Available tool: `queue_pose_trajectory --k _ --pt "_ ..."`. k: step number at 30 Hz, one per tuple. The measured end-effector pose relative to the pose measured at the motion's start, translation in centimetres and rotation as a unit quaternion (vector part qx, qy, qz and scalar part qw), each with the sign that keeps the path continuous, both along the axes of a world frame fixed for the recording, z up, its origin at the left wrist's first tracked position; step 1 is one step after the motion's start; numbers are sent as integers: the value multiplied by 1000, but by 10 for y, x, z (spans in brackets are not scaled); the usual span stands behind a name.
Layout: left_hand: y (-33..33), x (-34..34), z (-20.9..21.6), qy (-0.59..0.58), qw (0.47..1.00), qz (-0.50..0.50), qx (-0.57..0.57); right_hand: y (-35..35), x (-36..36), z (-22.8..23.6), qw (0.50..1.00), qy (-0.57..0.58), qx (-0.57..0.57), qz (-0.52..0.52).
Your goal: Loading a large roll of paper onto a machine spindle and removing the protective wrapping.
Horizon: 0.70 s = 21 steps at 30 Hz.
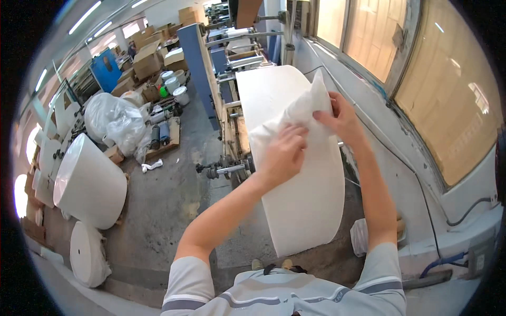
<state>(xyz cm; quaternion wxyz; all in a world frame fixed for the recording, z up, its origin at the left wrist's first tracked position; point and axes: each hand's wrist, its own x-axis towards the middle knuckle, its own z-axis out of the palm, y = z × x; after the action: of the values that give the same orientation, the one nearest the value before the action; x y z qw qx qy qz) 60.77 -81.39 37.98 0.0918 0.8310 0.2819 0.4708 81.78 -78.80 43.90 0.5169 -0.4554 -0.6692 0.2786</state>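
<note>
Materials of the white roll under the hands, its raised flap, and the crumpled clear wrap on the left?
White roll: likely paper; matte, smooth, even surface.
Raised flap: thin matte sheet, softly creased; paper or nonwoven, can't tell.
Clear wrap: probably plastic film; glossy highlights, see-through wrinkles.

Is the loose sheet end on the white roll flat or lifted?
Lifted: the sheet end rises to a creased peak above the white roll, the right hand holding its edge, the left hand against it.

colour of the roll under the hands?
Roll: plain white, best seen in the head view.
</note>
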Motion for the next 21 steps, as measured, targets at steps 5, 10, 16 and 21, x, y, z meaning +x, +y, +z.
queue_pose_trajectory --k 5,10,16,21 --pt "16 -32 35 -89 959 252 -97 -41 -3 -15 910 -212 356 -26" --pt "32 -29 55 89 943 252 -200 -66 -19 -25 871 -325 368 8" --pt "-14 15 39 32 988 66 133 -55 28 -31 950 178 -245 73" --pt "-67 41 -14 138 971 -2 194 -51 27 -14 979 15 -181 91"
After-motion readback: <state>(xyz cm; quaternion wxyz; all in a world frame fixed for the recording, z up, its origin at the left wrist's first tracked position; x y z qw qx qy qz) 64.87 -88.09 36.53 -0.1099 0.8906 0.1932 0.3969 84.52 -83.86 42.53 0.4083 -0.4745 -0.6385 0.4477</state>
